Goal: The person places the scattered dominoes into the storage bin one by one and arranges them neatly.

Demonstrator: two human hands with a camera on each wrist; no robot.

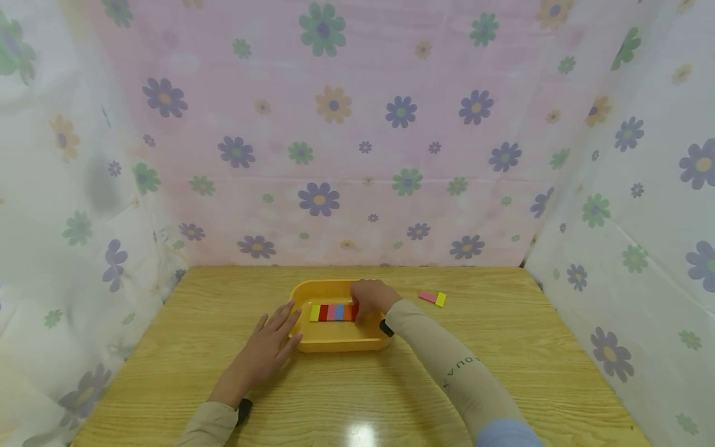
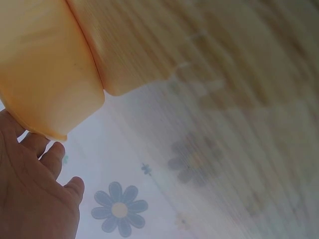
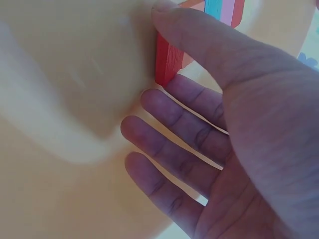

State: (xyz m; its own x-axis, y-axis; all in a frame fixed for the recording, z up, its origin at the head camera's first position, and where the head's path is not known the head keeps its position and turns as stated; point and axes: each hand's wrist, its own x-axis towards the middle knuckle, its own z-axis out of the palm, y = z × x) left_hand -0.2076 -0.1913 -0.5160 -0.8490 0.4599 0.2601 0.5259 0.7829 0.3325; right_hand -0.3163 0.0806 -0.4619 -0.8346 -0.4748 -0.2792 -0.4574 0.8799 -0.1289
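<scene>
A yellow-orange plastic tray (image 1: 342, 346) stands on the table, holding a row of small coloured blocks: yellow (image 1: 315, 313), dark red, pink, blue (image 1: 339, 312), orange and red. My right hand (image 1: 371, 298) reaches into the tray's right side. Its thumb and index finger pinch the red block (image 3: 167, 59) at the row's right end, while the other fingers extend loosely apart. At the tray's left end, my left hand (image 1: 262, 351) lies with spread fingers touching the rim. In the left wrist view those fingertips meet the tray's edge (image 2: 55, 136).
To the right of the tray lie a loose pink block (image 1: 427, 297) and a yellow block (image 1: 440, 300), touching or nearly so. The wood-patterned table (image 1: 313, 397) is bounded by flowered cloth (image 1: 363, 167) at the back and both sides.
</scene>
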